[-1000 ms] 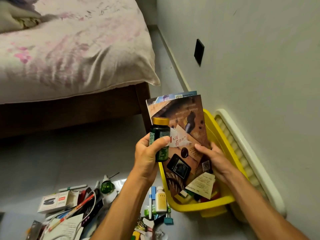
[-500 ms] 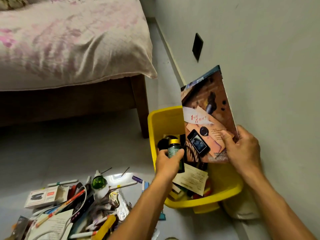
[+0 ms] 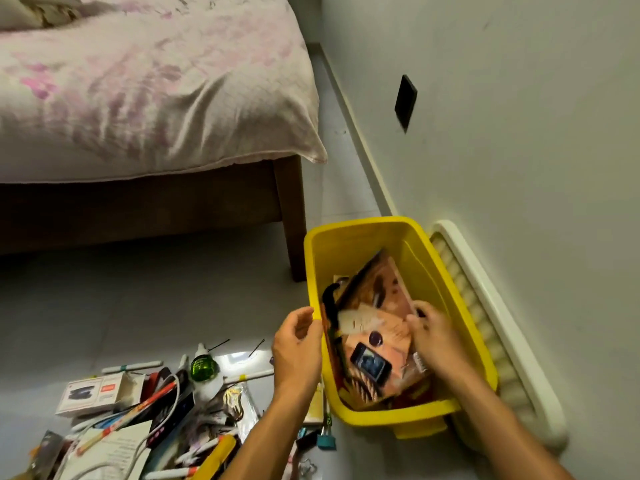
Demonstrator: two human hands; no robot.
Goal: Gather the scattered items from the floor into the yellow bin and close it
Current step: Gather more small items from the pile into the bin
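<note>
The yellow bin stands open on the floor by the wall. A brown printed booklet lies tilted inside it on other items. My right hand is inside the bin, fingers curled at the booklet's right edge. My left hand hovers at the bin's left rim, loosely curled and holding nothing. The dark bottle is out of my hand and I cannot pick it out in the bin. Scattered items lie piled on the floor at lower left: a green bottle, a white box, pens and cables.
A white ribbed lid leans against the wall right of the bin. The bed with its wooden leg stands just left of the bin. A teal padlock lies by the bin's front corner. A black socket is on the wall.
My right hand brought the booklet down from upright into the bin. My left hand let go of the dark bottle and drew back to the bin's left rim.
</note>
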